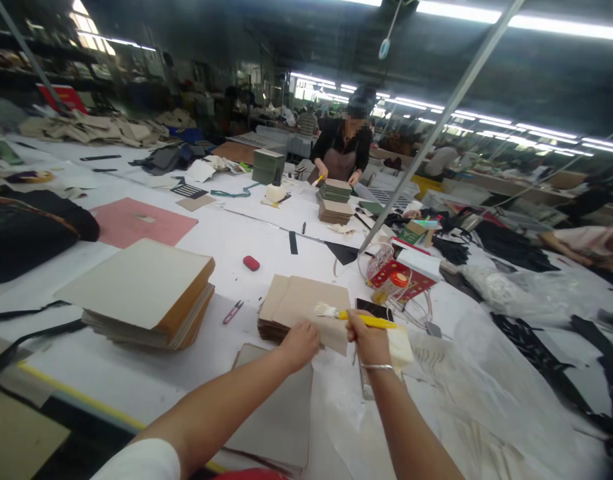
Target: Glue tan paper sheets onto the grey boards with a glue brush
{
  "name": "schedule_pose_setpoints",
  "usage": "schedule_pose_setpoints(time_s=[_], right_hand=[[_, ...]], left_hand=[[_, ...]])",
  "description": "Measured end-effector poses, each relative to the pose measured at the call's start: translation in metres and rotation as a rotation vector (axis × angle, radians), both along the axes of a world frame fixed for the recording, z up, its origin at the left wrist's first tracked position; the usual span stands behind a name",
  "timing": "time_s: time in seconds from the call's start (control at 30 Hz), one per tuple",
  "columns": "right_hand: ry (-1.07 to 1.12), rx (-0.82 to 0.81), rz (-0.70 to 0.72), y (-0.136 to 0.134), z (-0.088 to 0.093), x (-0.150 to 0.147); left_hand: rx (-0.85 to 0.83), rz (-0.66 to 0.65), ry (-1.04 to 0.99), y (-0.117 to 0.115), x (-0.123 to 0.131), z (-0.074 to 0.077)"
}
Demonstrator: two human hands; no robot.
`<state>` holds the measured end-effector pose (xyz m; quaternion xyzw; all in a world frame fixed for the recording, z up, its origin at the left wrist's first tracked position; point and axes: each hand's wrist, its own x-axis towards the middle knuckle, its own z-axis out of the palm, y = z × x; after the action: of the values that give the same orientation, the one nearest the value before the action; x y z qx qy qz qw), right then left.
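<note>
Brush point(342, 315) with a yellow handle lies across my right hand point(367, 337), fingers closed round it, its pale bristles just over or on the top of the stack of tan sheets point(311, 297) in front of me. Whether the bristles are wet I cannot tell; if they are loaded, too heavy a stroke could run past the edge and mark the pieces underneath. My left hand point(302, 343) is half curled at the near edge of that stack; I cannot tell whether it pinches a sheet or only presses. If it presses too lightly, the top sheet, which already juts out toward my right hand, could slide or lift with the brush. The layers sit unevenly, so a sideways push might fan them out.

Under my left forearm lie grey boards point(279, 417), where a drip from the bristles could land. Just beyond my right hand is a dark phone point(372, 309), and by that wrist a cream-coloured block point(400, 347); a careless swing of the handle could knock either. To the left, the tall pile of boards point(141, 283) leans unevenly, and an elbow catching it might topple it toward the small snips point(233, 312).
</note>
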<state>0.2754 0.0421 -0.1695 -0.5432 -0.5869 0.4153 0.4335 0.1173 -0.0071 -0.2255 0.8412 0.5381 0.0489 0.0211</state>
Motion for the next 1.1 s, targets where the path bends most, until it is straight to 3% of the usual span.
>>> schedule_pose_setpoints(time_s=[0.1, 0.17, 0.3, 0.4, 0.57, 0.8, 0.93, 1.1], right_hand=[[-0.010, -0.103, 0.188, 0.011, 0.005, -0.067], [-0.046, -0.127, 0.263, 0.016, 0.001, -0.091], [-0.106, -0.146, 0.319, 0.037, -0.015, -0.102], [-0.129, -0.102, 0.222, 0.060, -0.023, -0.100], [-0.183, -0.046, 0.075, 0.086, -0.023, -0.071], [-0.348, 0.005, -0.091, 0.075, -0.016, 0.015], [-0.388, 0.037, -0.114, 0.049, -0.015, 0.040], [-0.368, 0.036, -0.029, -0.016, -0.020, 0.054]], left_hand=[[-0.024, 0.009, -0.048, 0.001, 0.002, -0.005], [-0.015, 0.005, -0.062, 0.002, 0.003, -0.008], [-0.021, 0.013, -0.037, 0.003, 0.004, -0.008], [-0.033, 0.013, -0.021, 0.003, 0.003, -0.005], [0.002, 0.004, -0.001, 0.002, 0.004, -0.004], [0.030, -0.007, 0.030, 0.002, 0.003, -0.001], [0.016, -0.018, 0.064, 0.003, 0.005, 0.004], [0.034, 0.029, 0.086, 0.005, 0.013, 0.008]])
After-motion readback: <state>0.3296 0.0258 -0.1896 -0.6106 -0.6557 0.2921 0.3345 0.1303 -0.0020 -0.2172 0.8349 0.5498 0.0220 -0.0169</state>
